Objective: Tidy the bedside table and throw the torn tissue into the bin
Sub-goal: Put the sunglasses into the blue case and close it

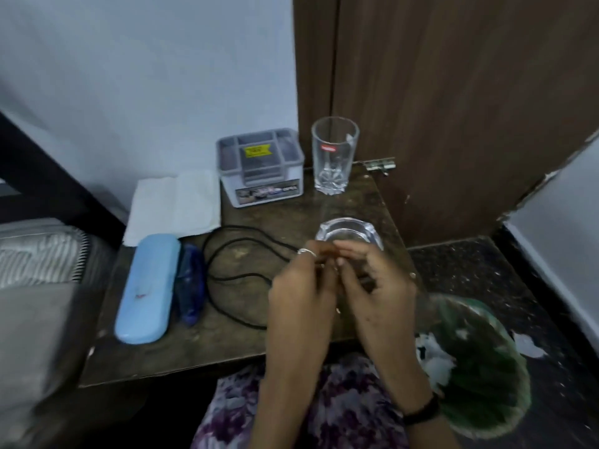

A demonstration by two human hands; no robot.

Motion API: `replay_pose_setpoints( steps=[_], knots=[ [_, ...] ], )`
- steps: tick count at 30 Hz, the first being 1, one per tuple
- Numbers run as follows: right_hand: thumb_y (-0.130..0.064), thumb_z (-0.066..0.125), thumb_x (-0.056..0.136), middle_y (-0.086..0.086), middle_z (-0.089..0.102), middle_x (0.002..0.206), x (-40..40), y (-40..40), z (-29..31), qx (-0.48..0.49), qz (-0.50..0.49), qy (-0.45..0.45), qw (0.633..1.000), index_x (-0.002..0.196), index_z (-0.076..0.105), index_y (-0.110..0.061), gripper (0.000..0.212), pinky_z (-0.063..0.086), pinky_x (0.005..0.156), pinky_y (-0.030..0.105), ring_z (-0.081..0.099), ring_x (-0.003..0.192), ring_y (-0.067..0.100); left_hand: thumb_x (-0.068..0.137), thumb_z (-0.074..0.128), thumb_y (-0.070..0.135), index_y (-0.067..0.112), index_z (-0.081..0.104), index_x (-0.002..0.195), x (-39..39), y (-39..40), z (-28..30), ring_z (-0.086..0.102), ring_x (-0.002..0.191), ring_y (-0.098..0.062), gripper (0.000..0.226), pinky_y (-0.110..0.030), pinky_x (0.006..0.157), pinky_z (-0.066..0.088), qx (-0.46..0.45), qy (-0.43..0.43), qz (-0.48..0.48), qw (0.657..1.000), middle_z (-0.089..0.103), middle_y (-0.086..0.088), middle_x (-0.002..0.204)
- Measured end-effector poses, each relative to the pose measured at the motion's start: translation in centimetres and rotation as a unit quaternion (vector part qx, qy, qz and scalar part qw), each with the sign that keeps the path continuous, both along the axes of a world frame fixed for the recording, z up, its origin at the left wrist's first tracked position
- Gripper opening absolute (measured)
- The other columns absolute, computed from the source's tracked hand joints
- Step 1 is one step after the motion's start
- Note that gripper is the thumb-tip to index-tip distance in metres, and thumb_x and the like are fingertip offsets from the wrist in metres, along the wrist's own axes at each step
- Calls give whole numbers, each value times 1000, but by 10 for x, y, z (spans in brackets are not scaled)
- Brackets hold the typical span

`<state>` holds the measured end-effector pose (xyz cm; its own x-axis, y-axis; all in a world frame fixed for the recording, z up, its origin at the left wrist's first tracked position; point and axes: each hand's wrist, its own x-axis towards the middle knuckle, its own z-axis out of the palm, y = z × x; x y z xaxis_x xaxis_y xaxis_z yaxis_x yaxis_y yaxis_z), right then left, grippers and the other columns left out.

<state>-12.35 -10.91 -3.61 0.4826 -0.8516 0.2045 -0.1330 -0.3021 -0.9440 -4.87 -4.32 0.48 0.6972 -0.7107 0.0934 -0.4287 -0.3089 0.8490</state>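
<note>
My left hand point(303, 286) and my right hand point(372, 280) are held together over the right part of the brown bedside table point(227, 348), fingertips pinched on the end of a black cable point(227, 251) that loops across the tabletop. What sits between the fingertips is blurred. A flat white tissue point(175, 205) lies at the table's back left. Beside the table's right edge, on the floor, stands a green-lined bin point(479, 367) with torn white tissue pieces point(434, 358) inside. One torn piece point(526, 346) lies on the floor by the bin.
A light blue glasses case point(146, 290) and a dark blue object point(191, 286) lie at the left. A grey organiser box point(261, 166), a tall glass point(334, 153) and a glass ashtray point(348, 233) stand further back. A bed is left, a wooden door behind.
</note>
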Motion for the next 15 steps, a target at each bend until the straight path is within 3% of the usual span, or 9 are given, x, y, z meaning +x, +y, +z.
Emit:
replay_pose_setpoints(
  steps=[3, 7, 10, 15],
  knots=[
    [-18, 51, 90, -2, 65, 106, 51, 14, 7, -58, 101, 55, 992, 114, 64, -19, 27, 49, 83, 22, 59, 94, 10, 87, 52, 11, 17, 61, 101, 47, 23, -7, 65, 91, -21, 17, -37, 80, 51, 22, -50, 58, 997, 70, -4, 95],
    [-17, 53, 90, -5, 65, 106, 96, 22, 3, -158, 180, 105, 965, 110, 64, -22, 24, 53, 79, 32, 62, 93, 9, 84, 53, 0, 8, 61, 107, 88, 56, -18, 44, 124, -19, 26, -27, 99, 34, 37, -145, 180, 972, 61, -12, 119],
    [-17, 53, 92, -5, 66, 103, 117, 28, 0, -209, 216, 125, 945, 106, 63, -22, 18, 54, 70, 35, 64, 88, 11, 81, 60, 1, 3, 56, 118, 109, 85, -32, 33, 135, -35, 38, -45, 113, 27, 98, -176, 254, 946, 52, -19, 132],
    [-16, 54, 92, -5, 66, 101, 130, 31, -4, -221, 234, 137, 937, 103, 65, -21, 16, 54, 68, 35, 63, 85, 12, 79, 65, 25, 10, 41, 132, 122, 109, -45, 46, 117, -42, 60, -55, 87, 45, 223, -86, 300, 924, 48, -20, 133]
  ],
)
